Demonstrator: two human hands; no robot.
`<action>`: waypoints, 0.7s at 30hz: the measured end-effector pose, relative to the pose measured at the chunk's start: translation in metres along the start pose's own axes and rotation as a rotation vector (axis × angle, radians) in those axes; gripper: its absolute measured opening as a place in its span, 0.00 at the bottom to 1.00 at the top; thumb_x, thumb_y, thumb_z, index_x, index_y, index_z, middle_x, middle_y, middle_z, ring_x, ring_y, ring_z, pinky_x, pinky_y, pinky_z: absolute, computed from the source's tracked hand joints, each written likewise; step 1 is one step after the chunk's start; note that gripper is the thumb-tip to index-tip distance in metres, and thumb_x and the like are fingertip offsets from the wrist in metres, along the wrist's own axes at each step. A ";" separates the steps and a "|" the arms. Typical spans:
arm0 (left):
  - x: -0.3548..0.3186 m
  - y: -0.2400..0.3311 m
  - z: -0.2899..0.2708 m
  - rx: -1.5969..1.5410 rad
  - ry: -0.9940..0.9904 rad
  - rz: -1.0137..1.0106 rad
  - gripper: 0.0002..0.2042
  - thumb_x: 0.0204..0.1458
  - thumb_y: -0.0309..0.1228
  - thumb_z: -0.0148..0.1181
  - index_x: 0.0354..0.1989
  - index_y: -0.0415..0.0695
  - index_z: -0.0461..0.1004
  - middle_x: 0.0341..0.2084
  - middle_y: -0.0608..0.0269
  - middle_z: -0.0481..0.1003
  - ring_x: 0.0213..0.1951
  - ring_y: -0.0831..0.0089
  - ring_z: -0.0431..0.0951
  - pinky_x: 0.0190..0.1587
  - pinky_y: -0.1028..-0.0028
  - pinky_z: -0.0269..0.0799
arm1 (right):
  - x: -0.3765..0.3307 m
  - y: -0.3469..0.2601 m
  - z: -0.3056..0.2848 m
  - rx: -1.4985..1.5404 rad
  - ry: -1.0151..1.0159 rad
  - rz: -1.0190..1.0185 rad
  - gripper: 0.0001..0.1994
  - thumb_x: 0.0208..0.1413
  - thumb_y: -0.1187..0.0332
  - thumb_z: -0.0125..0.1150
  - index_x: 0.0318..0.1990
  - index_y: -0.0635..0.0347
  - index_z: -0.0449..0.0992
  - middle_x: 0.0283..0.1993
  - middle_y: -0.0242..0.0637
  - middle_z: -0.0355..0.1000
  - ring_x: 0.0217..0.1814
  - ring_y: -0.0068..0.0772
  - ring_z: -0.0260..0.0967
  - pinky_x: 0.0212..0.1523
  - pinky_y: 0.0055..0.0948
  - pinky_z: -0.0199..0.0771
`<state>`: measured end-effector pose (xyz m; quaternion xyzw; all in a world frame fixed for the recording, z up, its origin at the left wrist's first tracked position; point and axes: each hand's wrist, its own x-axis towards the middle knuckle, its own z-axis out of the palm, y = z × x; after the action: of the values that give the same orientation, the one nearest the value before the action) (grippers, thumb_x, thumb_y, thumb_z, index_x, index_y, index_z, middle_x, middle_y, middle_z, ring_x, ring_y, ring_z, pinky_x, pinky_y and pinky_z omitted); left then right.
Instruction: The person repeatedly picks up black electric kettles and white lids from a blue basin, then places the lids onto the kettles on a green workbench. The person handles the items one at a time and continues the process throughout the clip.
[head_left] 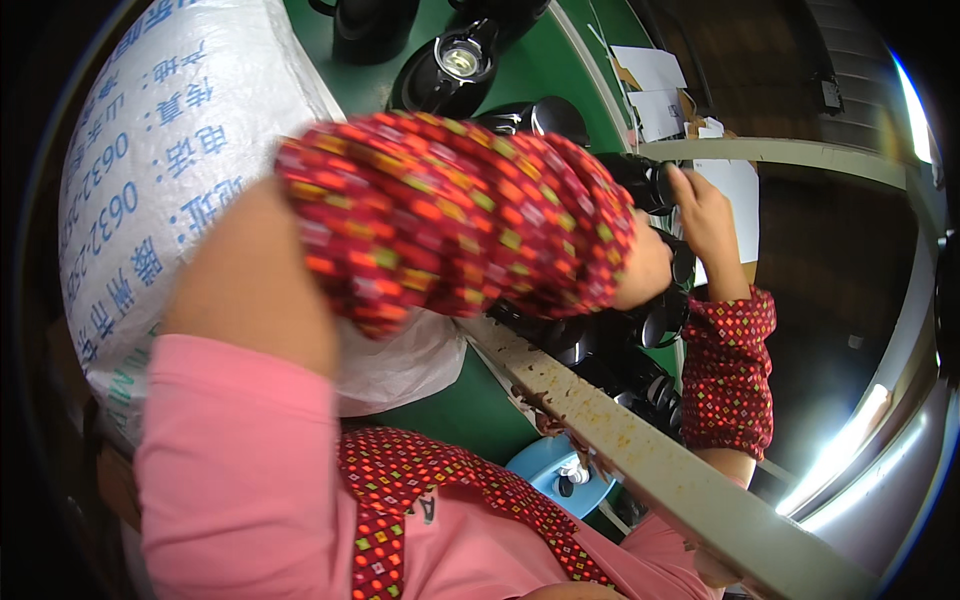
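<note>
Head view, right hand: here it is, the right hand point(708, 215) up at the dark end of a black vessel point(645, 185), thumb side touching; whether the fingers close right round it, I cannot tell.
Left hand: just below and left of that grip, the left hand point(645, 262) sits close in among the dark shapes, blurred, fingers out of sight; together or apart, I cannot tell.
Black vessel: directly at the right hand's grip, its left part hidden behind the patterned oversleeve point(450, 210).
Black crowd: below the grip, more black vessels point(640, 385), packed close; up and left, a black jug point(435, 85) with a bright round opening.
Around the grip: white cards point(652, 75) above, a pale bar point(620, 410) slanting below, a blue basin point(530, 462) lower still, a white sack point(150, 170) far left.
Step in hand: handling that vessel, I'd judge, both hands working close together.
Next move: calls for a sure hold and clearance from the neighbours.
</note>
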<state>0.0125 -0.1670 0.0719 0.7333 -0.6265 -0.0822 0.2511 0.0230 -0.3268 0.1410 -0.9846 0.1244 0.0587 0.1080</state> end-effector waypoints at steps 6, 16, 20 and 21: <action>-0.144 -0.066 -0.082 0.085 0.202 -0.271 0.06 0.47 0.27 0.61 0.23 0.38 0.80 0.25 0.49 0.80 0.33 0.50 0.83 0.34 0.57 0.80 | 0.021 -0.113 0.051 -0.220 0.071 -0.359 0.38 0.61 0.35 0.58 0.52 0.70 0.79 0.41 0.62 0.80 0.49 0.62 0.80 0.52 0.48 0.80; -0.163 -0.087 0.027 0.452 0.257 -0.360 0.36 0.48 0.22 0.60 0.67 0.18 0.59 0.60 0.33 0.69 0.54 0.53 0.73 0.54 0.67 0.77 | 0.022 -0.085 0.059 -0.321 -0.193 -0.772 0.36 0.45 0.74 0.72 0.65 0.67 0.68 0.67 0.64 0.67 0.65 0.62 0.71 0.63 0.44 0.75; -0.157 -0.081 0.049 0.409 0.210 -0.402 0.36 0.48 0.21 0.60 0.67 0.18 0.59 0.63 0.29 0.66 0.58 0.48 0.74 0.55 0.67 0.79 | 0.019 -0.070 0.062 -0.286 -0.302 -0.803 0.38 0.44 0.81 0.66 0.68 0.62 0.64 0.72 0.61 0.61 0.74 0.61 0.60 0.68 0.45 0.70; -0.156 -0.078 0.050 0.407 0.190 -0.411 0.36 0.48 0.21 0.60 0.67 0.18 0.58 0.63 0.28 0.66 0.58 0.48 0.74 0.55 0.67 0.79 | 0.016 -0.068 0.062 -0.301 -0.302 -0.824 0.38 0.45 0.81 0.66 0.68 0.62 0.64 0.72 0.61 0.61 0.73 0.61 0.61 0.68 0.45 0.70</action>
<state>0.0270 -0.0234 -0.0384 0.8843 -0.4423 0.0649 0.1349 0.0505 -0.2523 0.0916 -0.9372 -0.3040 0.1708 -0.0047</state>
